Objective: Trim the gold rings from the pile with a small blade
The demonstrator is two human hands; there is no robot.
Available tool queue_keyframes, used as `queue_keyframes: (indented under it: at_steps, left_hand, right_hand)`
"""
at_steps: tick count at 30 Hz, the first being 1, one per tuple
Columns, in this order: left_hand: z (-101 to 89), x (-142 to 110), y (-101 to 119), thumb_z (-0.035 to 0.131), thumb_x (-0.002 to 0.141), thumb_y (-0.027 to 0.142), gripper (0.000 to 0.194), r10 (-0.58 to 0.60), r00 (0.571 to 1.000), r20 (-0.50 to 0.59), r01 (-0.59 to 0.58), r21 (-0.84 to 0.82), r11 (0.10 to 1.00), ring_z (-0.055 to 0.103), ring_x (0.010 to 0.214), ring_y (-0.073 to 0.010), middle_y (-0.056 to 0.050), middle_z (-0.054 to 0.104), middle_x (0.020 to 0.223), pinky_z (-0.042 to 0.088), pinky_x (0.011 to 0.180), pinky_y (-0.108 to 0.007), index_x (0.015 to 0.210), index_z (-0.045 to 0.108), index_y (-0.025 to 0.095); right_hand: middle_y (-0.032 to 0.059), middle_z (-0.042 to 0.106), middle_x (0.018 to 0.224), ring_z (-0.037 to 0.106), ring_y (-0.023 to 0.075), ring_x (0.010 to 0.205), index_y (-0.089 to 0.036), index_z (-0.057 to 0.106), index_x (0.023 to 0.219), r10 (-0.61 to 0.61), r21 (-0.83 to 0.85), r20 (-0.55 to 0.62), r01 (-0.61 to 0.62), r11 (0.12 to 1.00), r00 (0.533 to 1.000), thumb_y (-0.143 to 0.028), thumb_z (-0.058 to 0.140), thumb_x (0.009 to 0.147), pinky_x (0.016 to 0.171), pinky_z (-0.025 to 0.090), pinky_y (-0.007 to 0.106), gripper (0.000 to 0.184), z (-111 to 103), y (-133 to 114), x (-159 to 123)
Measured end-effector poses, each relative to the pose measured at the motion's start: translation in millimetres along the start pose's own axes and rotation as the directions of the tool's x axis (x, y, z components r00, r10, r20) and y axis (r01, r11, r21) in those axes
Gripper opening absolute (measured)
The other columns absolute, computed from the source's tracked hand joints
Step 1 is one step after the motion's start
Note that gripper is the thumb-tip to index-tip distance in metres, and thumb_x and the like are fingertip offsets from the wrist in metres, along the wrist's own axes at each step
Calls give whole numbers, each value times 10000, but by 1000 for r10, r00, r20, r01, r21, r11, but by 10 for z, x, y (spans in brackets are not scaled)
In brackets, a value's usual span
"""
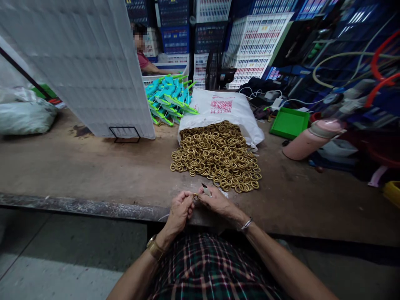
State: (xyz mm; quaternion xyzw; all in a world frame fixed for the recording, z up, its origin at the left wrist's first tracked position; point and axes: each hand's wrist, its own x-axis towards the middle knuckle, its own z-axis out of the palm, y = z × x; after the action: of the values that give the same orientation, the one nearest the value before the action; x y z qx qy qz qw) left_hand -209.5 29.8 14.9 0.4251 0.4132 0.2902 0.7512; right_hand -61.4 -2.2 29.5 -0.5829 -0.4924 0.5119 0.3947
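At the table's front edge my left hand (181, 209) is closed, its thumb and fingertips pinching a brass-coloured ring (196, 196). Close against it, my right hand (217, 203) is closed round a small flat blade (206, 190), which sticks up between thumb and fingers with a dark tip. The right fingertips meet the ring's other side; whether they grip it too, I cannot tell. Just beyond both hands lies a heap of brass-coloured rings (218, 154), spilling out of a white sack (240, 110) with red print.
A tall white panel (109, 71) stands on the wooden table (78, 166) at left. Behind are turquoise and green plastic pieces (171, 98) and a person (145, 62). A green tray (289, 123) and a pink bottle (304, 139) stand at right. Stacked crates (250, 37) fill the back.
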Motion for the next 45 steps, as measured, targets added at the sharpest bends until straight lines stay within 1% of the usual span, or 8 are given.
queue_keyframes:
  at_steps: [5,9,14,21,25,35,40,45]
  left_hand:
    - [32,-40,-14,574,734,454,300,119,991,-67,-106,177,979,344,390,-36,74,446,507,255,375,-158,768,521,161]
    - [41,-45,-41,553,750,438,281,132,990,-45,-119,230,966,317,386,-37,74,438,512,234,370,-164,783,527,161]
    - [35,-43,-68,529,766,440,285,105,994,-2,-102,241,965,332,390,-42,69,462,538,245,374,-163,845,513,167]
    - [50,-40,-97,517,783,398,237,186,982,-24,-171,295,940,368,425,-54,51,494,571,268,409,-170,850,512,171]
    - [59,-58,-99,521,789,393,230,258,966,-7,-237,370,898,410,473,-70,30,512,584,303,454,-180,805,548,165]
    - [23,-87,-111,504,784,480,316,207,978,-16,-190,334,923,382,434,-64,37,493,541,291,425,-185,716,509,171]
    - [-4,-90,-134,528,761,509,337,72,997,23,-75,181,981,341,382,-45,61,464,519,249,375,-171,737,487,175]
    - [-8,-95,-148,550,756,501,335,50,998,41,-53,74,996,351,403,-37,60,469,553,256,386,-159,757,486,172]
  right_hand:
    - [-75,467,521,273,38,332,-202,435,735,157,254,46,-164,953,987,-477,468,776,326,191,175,280,89,73,14]
    - [-84,463,521,258,28,311,-204,424,726,193,351,-11,-177,919,981,-493,487,746,310,188,164,297,129,145,35]
    - [-88,400,499,265,33,340,-196,432,671,163,204,-93,-141,969,982,-423,477,762,327,187,167,249,118,163,48]
    - [-62,409,519,342,70,481,-185,450,620,15,-54,-213,-27,998,977,-342,470,757,446,272,188,209,114,78,37]
    - [-58,393,537,334,79,507,-189,442,618,-37,-73,-187,24,997,982,-345,479,744,469,266,200,204,96,43,14]
    - [-66,368,526,309,75,507,-188,424,597,-8,-67,-174,-4,998,985,-319,472,726,470,250,200,189,118,36,-6]
    - [-68,383,505,328,72,477,-187,437,617,39,-6,-135,-41,999,990,-332,463,751,449,250,193,199,135,89,-2]
    - [-69,398,485,317,56,414,-184,458,628,115,29,-97,-113,993,989,-369,449,797,406,228,180,251,134,115,-10]
